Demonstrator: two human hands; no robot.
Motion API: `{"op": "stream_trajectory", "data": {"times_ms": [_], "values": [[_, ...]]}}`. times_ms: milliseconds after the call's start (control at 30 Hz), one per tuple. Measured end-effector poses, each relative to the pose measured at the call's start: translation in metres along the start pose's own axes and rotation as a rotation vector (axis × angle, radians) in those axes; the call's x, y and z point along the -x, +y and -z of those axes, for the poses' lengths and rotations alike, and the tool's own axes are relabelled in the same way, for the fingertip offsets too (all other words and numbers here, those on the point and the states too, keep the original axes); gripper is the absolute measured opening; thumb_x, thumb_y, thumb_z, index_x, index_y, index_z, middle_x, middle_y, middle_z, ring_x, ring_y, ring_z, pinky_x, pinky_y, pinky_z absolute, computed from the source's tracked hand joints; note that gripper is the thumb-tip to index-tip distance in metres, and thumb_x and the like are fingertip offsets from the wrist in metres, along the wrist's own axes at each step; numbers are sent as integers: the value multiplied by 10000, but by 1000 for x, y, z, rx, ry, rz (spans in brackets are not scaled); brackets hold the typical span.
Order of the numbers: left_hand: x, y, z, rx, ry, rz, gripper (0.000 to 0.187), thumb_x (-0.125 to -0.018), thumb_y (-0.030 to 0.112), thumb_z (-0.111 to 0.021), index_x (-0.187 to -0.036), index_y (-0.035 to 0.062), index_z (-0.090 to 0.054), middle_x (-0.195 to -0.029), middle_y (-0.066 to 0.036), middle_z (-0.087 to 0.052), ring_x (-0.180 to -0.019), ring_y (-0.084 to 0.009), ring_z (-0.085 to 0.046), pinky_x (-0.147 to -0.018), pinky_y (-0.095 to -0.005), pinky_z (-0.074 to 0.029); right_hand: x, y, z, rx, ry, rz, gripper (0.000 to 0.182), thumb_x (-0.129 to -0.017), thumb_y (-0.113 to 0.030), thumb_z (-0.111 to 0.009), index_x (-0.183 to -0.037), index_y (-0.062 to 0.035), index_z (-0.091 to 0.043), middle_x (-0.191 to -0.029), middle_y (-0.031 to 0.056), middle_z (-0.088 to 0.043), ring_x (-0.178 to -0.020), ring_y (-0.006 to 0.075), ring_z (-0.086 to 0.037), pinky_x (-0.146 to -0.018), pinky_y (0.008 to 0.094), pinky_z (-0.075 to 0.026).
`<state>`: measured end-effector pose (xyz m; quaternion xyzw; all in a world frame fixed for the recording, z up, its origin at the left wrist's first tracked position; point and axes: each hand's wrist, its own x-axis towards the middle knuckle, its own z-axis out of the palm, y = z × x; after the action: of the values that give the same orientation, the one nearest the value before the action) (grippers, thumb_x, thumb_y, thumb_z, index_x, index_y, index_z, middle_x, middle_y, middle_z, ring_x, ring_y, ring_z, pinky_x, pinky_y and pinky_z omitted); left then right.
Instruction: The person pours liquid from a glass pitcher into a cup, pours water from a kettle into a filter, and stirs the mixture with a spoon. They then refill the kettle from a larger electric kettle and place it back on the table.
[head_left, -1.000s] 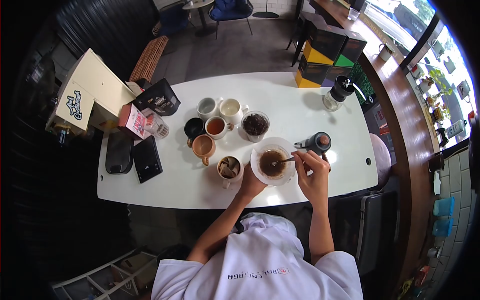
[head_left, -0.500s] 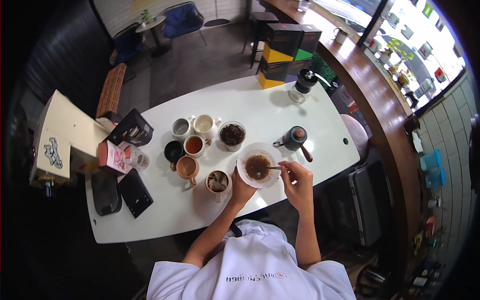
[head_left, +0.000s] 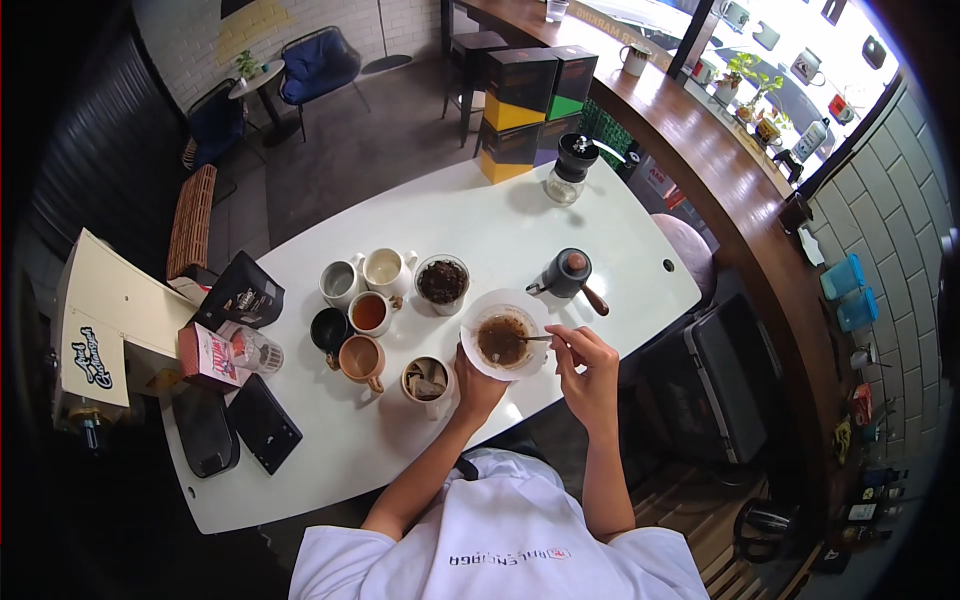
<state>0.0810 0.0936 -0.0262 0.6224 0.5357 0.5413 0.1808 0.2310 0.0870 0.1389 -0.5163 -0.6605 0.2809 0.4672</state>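
Observation:
My left hand (head_left: 480, 386) is closed around the underside of a white cone-shaped coffee filter (head_left: 540, 316), supporting it above the table's near edge. Wet brown coffee (head_left: 503, 341) lies inside. My right hand (head_left: 589, 366) pinches the handle of a small spoon (head_left: 537, 338), whose far end dips into the coffee. Just left of the filter stands a mug (head_left: 441, 408) with used tea bags in it. A clear glass (head_left: 443, 308) behind holds dark, wet-looking grounds or leaves. A small dark pot (head_left: 566, 275) with a wooden handle sits to the right.
Several mugs cluster at left, including an orange-brown mug (head_left: 361, 355) and one with reddish tea (head_left: 371, 312). A hand grinder (head_left: 570, 170) and stacked boxes (head_left: 518, 95) stand at the far edge. A dark tablet-like slab (head_left: 263, 424) and pink box (head_left: 206, 355) lie left.
The camera view has shifted, so the table contents appear further left. Both hands keep their grips, and the spoon stays in the coffee with little visible movement.

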Motion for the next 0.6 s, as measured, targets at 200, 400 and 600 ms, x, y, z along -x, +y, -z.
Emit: {"op": "stream_trajectory", "data": {"times_ms": [200,400,600], "values": [[2,-4,1,60,-47,48,720,-583,248,-920,-1199,51,-605,-1175,-143,-619,-1079,-359,-555,-940,-484,-426,3,0,-3,-24,37,-20,224,-892,58,-595,-1071,-2,-715,-761,55,-619,-558,56,-556,-514,212,-437],[-4,12,6,129,-22,74,701,-600,265,-912,-1195,55,-607,-1161,-133,-627,-1067,-358,-563,-940,-480,-426,2,-5,-1,-26,67,-63,220,-884,51,-620,-1070,-19,-715,-799,108,-645,-615,121,-614,-551,261,-462],[-2,9,6,36,-13,10,710,-606,276,-910,-1203,54,-599,-1165,-133,-624,-1061,-354,-565,-931,-482,-426,4,-5,0,-31,66,-42,231,-879,61,-615,-1077,-14,-709,-793,99,-640,-621,110,-606,-553,255,-452]]}}
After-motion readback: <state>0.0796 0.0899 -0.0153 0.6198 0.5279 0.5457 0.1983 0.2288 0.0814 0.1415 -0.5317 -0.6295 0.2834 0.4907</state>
